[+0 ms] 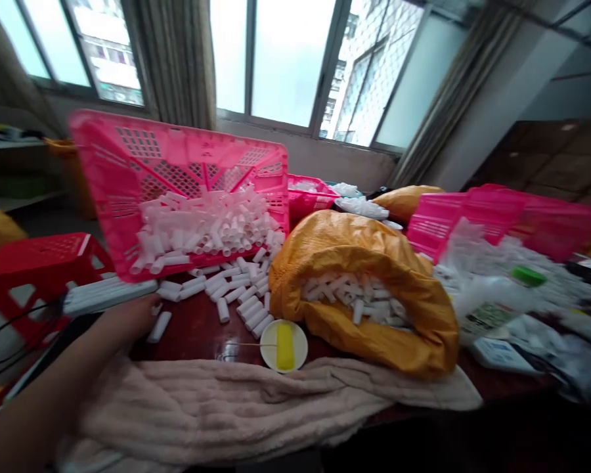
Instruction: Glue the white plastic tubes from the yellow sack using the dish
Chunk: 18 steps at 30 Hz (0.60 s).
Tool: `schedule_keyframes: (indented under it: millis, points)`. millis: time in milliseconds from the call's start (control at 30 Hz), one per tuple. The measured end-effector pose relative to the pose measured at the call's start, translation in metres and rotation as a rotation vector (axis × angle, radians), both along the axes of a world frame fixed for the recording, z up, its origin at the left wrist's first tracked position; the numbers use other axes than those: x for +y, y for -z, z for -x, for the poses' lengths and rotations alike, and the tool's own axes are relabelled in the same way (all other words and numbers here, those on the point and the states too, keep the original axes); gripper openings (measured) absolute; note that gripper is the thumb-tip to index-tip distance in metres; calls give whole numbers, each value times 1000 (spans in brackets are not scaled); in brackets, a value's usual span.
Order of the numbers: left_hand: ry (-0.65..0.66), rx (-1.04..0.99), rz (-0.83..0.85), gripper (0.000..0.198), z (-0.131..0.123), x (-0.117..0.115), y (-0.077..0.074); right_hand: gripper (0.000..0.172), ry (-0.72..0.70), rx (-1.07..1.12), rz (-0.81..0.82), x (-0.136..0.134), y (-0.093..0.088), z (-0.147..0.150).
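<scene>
My left hand (pixel 131 314) reaches forward from the lower left to the near left corner of a pink plastic basket (pixel 128 164). The basket is tipped up on its long edge, with its open side toward me. Short white plastic tubes (pixel 207 226) lie heaped inside it, and more tubes (pixel 231 292) have spilled onto the dark red table (pixel 197 332). The hand is blurred and its fingers are hidden beside a long white strip (pixel 103 297), so its grip does not show. My right hand is out of sight.
An orange sack (pixel 359 249) with white tubes inside lies open at centre. In front sit a small white dish (pixel 268 348) with a yellow piece and a beige towel (pixel 236 407). More pink baskets (pixel 473 213), a bottle with a green cap (pixel 526 276) and white parts are to the right. A red stool (pixel 34 263) stands left.
</scene>
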<state>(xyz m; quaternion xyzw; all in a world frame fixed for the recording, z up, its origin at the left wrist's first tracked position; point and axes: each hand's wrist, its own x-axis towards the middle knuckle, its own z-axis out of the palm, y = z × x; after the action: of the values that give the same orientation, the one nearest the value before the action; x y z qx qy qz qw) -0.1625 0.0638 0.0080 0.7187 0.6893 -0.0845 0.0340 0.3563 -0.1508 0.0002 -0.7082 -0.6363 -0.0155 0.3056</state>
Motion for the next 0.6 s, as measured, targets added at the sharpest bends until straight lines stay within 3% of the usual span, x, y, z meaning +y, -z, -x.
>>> schedule_keyframes:
  millis: [67,133,200,267,367,433,500,600]
  points:
    - [15,51,-10,29,4,8,13,25,99,2,-14,-12,-11,-23]
    - [24,95,33,24,8,15,20,29,162,12,-42,-4,-23,-29]
    - [11,124,113,19,8,17,15,31,121,-14,-40,29,-36,-19]
    - [-5,115,120,15,-1,11,-1,31,-63,-157,57,79,-45,-3]
    - [33,-41,-86,17,-40,-13,-28,17,-196,-396,251,148,-50,17]
    - [94,-257,-152,20,-78,-34,-37,7,-237,-431,286,173,-50,21]
    - [183,-383,-77,22,-116,-52,-33,6,-272,-448,262,177,-52,21]
    - [289,-413,-52,18,-153,-68,-14,16,-339,-392,171,154,-62,28]
